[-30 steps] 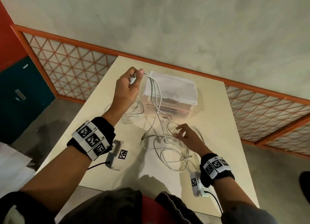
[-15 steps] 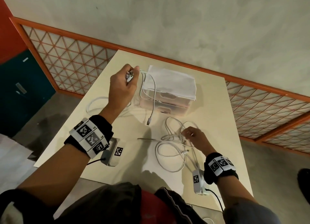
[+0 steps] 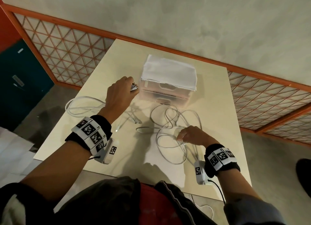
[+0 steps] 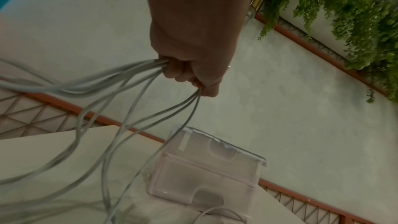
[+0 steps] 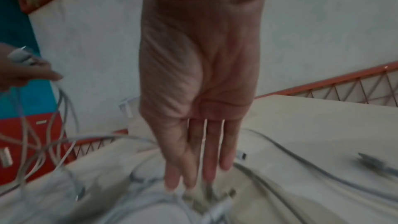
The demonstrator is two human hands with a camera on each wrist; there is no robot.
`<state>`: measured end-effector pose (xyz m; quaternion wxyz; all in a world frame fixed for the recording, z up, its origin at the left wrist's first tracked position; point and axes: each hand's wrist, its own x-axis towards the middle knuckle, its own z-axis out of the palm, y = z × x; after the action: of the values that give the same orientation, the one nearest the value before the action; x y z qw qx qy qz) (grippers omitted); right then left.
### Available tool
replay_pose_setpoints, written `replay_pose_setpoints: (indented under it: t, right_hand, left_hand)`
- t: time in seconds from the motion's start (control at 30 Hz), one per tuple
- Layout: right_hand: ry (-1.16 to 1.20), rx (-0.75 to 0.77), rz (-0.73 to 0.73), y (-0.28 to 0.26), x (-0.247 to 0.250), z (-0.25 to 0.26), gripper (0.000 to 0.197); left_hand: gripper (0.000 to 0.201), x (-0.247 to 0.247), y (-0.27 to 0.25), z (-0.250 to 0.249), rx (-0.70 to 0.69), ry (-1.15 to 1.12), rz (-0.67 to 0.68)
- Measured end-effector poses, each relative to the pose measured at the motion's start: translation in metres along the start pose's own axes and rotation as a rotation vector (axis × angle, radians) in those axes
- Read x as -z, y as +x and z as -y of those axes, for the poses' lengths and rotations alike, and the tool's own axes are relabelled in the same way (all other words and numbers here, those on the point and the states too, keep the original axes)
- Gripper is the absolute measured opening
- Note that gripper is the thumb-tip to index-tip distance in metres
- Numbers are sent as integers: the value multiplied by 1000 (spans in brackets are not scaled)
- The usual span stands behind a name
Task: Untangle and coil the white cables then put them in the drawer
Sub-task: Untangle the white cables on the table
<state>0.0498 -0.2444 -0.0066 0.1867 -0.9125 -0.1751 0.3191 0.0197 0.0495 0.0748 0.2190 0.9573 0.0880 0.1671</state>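
Risk sits in the white cables [image 3: 170,123] heaped before the drawer [image 3: 166,90]: my left hand [image 3: 119,96] fists several strands, my right hand [image 3: 191,135] presses straight fingers on the heap, so pulling could cinch 1 knot tighter.

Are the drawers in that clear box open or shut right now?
Shut. Both fronts of the drawer box sit flush, one above the other, with neither pulled out; the white cables lie outside on the table.
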Motion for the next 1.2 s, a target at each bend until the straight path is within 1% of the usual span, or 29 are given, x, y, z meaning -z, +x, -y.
replay_pose_setpoints:
  t: [0.03,0.07,0.13,0.17,0.27,0.4,0.43,0.47,0.53,0.63,0.67,0.73,0.87,0.93,1.03,1.13,1.2]
  right_hand:
    - [-48,-14,38,1,-5,-5,28]
    - [-58,-18,35,1,-12,-10,30]
    - [10,-24,-25,-2,-23,-17,31]
    - [32,-19,-64,-3,-27,-17,29]
    - [27,-3,-160,-4,-32,-15,10]
    - [74,9,-138,-4,-39,-17,23]
    - [67,0,-145,-3,-40,-19,30]
    - [57,-1,-158,-3,-40,-19,33]
    - [70,-14,-186,0,-36,-19,20]
    - [240,-34,-170,1,-25,-20,5]
    - [321,-21,-147,1,-22,-22,4]
    - [467,4,-110,-2,-15,-21,11]
    - [649,53,-139,-12,-11,-15,20]
    - [684,61,-145,-14,-10,-12,21]
    - [752,57,-130,-15,-10,-12,15]
    - [818,62,-113,-14,-11,-13,19]
    - [884,65,-98,-14,-10,-13,17]
  left_hand:
    - [21,-2,-1,-1,7,-5,38]
    - [20,-5,-2,-1,15,-8,73]
    - [20,-10,-4,0,31,-7,131]
    - [20,-13,-5,0,39,-6,156]
    - [19,-19,-7,3,61,9,208]
    - [18,-22,-7,4,71,4,250]
    - [18,-22,-7,4,77,2,269]
    - [18,-23,-7,4,83,4,291]
    - [19,-23,-7,6,87,21,334]
    - [18,-25,-8,9,98,31,372]
    - [18,-26,-8,10,100,34,378]
    - [19,-26,-8,11,98,48,388]
    - [21,-27,-9,13,87,51,392]
    - [21,-28,-9,13,81,51,397]
    - [20,-28,-8,15,79,44,416]
    - [20,-27,-8,16,82,35,425]
    - [21,-26,-9,17,80,32,423]
